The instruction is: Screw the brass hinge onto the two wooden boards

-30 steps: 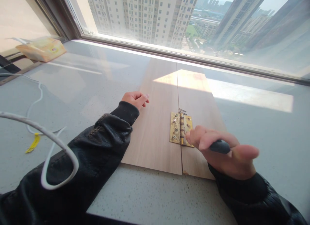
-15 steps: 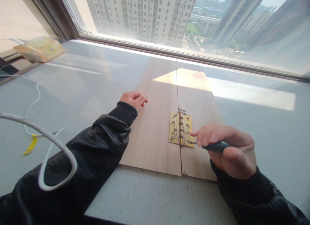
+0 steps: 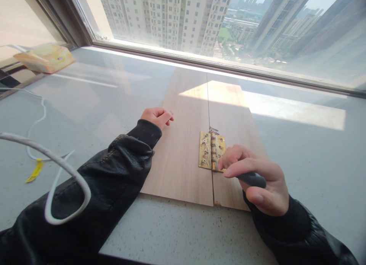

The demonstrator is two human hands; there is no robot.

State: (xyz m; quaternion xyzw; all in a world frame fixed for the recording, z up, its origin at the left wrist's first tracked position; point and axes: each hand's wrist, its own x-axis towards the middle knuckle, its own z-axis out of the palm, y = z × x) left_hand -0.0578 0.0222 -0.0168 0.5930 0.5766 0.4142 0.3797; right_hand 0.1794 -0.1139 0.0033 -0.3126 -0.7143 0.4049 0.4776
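A worn brass hinge (image 3: 206, 150) lies across the seam between a left wooden board (image 3: 183, 173) and a right wooden board (image 3: 233, 116). Screws show in its left leaf. My right hand (image 3: 260, 173) is closed around the dark handle of a screwdriver (image 3: 252, 179). Its fingers reach over the hinge's right leaf and hide the shaft, the tip and that leaf's lower part. My left hand (image 3: 157, 116) rests at the left board's edge, fingers curled in, with nothing visible in it. A few loose screws (image 3: 214, 130) lie just above the hinge.
Both boards lie on a speckled pale counter (image 3: 160, 227) beneath a window. A white cable (image 3: 37, 145) with a yellow tag (image 3: 34, 170) loops at the left, partly over my left sleeve. At the far left corner sits a yellowish pack (image 3: 47, 58).
My right hand has shifted slightly left with the screwdriver, its fingers now covering the shaft and the hinge's lower right corner. My left hand stays in place.
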